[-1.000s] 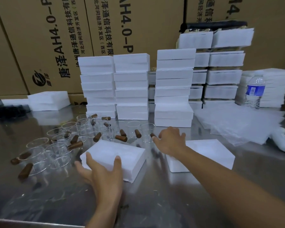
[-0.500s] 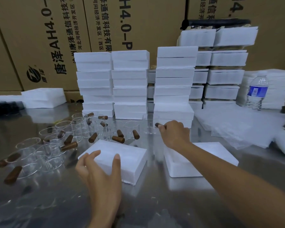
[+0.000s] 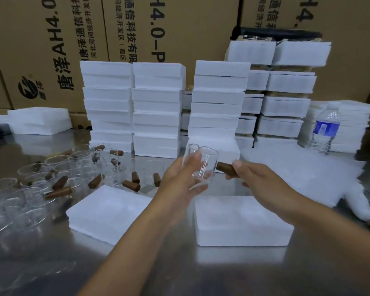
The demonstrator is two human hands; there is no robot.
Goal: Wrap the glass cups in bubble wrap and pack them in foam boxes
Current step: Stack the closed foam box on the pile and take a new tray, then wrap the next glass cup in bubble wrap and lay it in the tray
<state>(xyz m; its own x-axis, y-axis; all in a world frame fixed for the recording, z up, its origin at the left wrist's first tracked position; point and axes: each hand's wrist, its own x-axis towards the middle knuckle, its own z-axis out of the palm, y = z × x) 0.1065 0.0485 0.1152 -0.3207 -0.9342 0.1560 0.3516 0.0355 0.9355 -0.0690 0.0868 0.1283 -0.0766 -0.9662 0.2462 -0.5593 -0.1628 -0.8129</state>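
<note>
R hand [image 3: 256, 178] pinches the wooden handle [image 3: 225, 168] of a glass cup [image 3: 203, 165], thumb on top, fingers curled under. L hand [image 3: 179, 178] cups the glass body: thumb vs. the wall near the rim, fingers curved round the lower part & base, somewhat blurred. Cup is upright, in the air over mid-table [image 3: 201, 274], above the gap btwn 2 foam boxes [image 3: 241, 223] lying nearer the front edge. Loose cups w/ wood handles [image 3: 58, 165] crowd the left edge. Foam box stacks [image 3: 156, 107] line the back edge. Bubble wrap sheets [image 3: 297, 174] lie toward the right edge, water bottle [image 3: 325, 131] at the back-right corner.
</note>
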